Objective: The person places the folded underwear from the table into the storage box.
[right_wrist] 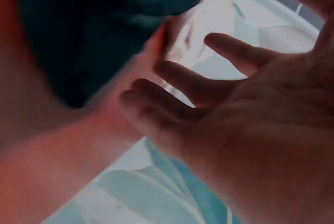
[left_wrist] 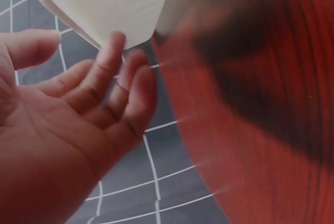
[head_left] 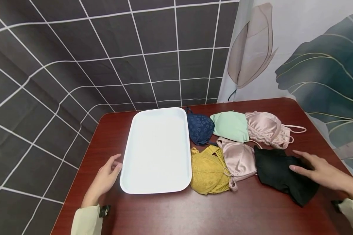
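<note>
A white rectangular tray (head_left: 157,151) lies on the table. My left hand (head_left: 104,178) is by its left edge, fingers loosely bent and holding nothing; in the left wrist view that hand (left_wrist: 78,109) is close to the tray's rim (left_wrist: 115,10), and contact is hard to tell. Over the right end of a folded black garment (head_left: 285,174) is my right hand (head_left: 323,169), fingers spread. The right wrist view has this hand (right_wrist: 229,98) beside the dark cloth (right_wrist: 104,25), with no grip on it. A mustard bra (head_left: 210,171) and a pink satin bra (head_left: 238,158) lie left of the black garment.
Behind them lie a navy lace bra (head_left: 200,128), a mint-green folded garment (head_left: 230,126) and a pink lace-trimmed bra (head_left: 266,128) with loose straps. A dark checked cloth (head_left: 153,65) hangs behind and left of the reddish-brown table (head_left: 223,215). At right hangs a leaf-patterned curtain (head_left: 326,71).
</note>
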The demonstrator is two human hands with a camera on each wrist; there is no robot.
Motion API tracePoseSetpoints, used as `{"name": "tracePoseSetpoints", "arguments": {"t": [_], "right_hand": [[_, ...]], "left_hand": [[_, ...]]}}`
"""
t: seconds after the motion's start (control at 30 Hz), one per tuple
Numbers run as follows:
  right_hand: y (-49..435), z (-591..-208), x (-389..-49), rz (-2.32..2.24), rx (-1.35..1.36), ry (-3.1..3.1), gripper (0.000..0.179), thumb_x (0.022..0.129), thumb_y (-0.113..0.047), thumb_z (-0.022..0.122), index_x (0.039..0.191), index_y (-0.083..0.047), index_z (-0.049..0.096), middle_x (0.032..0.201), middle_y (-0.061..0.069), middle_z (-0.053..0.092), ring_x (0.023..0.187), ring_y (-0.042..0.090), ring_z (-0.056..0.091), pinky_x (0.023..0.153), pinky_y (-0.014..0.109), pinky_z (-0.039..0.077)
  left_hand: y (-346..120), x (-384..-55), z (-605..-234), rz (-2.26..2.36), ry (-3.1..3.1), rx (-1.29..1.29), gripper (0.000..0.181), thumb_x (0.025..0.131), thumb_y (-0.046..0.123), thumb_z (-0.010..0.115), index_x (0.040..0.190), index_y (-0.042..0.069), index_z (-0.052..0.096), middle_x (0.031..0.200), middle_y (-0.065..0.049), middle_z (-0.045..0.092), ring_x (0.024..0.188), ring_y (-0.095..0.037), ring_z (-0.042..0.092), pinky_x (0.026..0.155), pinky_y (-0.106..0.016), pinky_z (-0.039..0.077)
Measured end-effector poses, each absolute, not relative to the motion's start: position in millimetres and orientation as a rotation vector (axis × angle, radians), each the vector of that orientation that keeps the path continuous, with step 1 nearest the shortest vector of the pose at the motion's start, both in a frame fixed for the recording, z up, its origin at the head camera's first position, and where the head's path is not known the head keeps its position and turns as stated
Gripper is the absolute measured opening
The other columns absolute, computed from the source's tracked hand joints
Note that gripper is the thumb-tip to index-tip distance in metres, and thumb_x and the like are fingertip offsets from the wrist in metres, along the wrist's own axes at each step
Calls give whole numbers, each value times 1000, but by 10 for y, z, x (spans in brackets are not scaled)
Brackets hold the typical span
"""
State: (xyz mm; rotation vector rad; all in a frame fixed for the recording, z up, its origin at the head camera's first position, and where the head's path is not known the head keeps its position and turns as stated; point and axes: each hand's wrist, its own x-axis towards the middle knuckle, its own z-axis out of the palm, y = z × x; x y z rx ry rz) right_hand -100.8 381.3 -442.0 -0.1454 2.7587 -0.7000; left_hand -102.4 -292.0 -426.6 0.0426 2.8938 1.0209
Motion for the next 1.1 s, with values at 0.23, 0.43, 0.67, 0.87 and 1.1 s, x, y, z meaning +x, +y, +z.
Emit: {"name": "tracePoseSetpoints", "arguments": {"t": [0.23, 0.43, 0.67, 0.87, 1.1], "right_hand": [[3827, -4550, -921, -743, -140, 2775, 80, 90, -37, 63, 135, 18, 27, 124, 45, 34, 110, 58, 32, 81, 67, 29], [3724, -4550, -931, -871, -202, 2779, 78, 87, -30, 68, 137, 14, 28, 126, 41, 37, 111, 55, 38, 82, 65, 32], [3647, -4606, -916, -931, -222, 2860, 74, 83, -26, 73, 137, 5, 33, 126, 38, 37, 109, 54, 38, 80, 65, 31], [3619, -4700, -884, -968, -189, 2951, 62, 83, -23, 73, 132, -4, 40, 125, 33, 41, 106, 50, 41, 77, 63, 31], [3615, -4734, -846, -993, -239, 3143, 48, 81, -13, 75, 123, -11, 54, 118, 20, 54, 107, 9, 45, 83, 36, 34]], "left_hand": [[-2919, -1061, -4300, 1078, 2879, 114, 41, 96, 6, 51, 136, 2, 43, 102, -12, 57, 95, -28, 58, 86, -47, 46], [-2912, -1081, -4322, 1079, 2900, 138, 41, 94, 4, 54, 135, 1, 45, 102, -12, 56, 90, -24, 56, 83, -41, 48], [-2918, -1100, -4348, 1060, 2922, 166, 41, 93, 3, 56, 133, 0, 47, 99, -10, 56, 86, -22, 57, 77, -35, 49], [-2922, -1107, -4350, 1058, 2923, 174, 42, 92, 2, 57, 133, 0, 48, 99, -10, 56, 85, -21, 56, 75, -32, 49], [-2924, -1107, -4354, 1056, 2924, 172, 41, 92, 2, 57, 133, 0, 48, 98, -10, 56, 84, -21, 56, 73, -30, 49]]}}
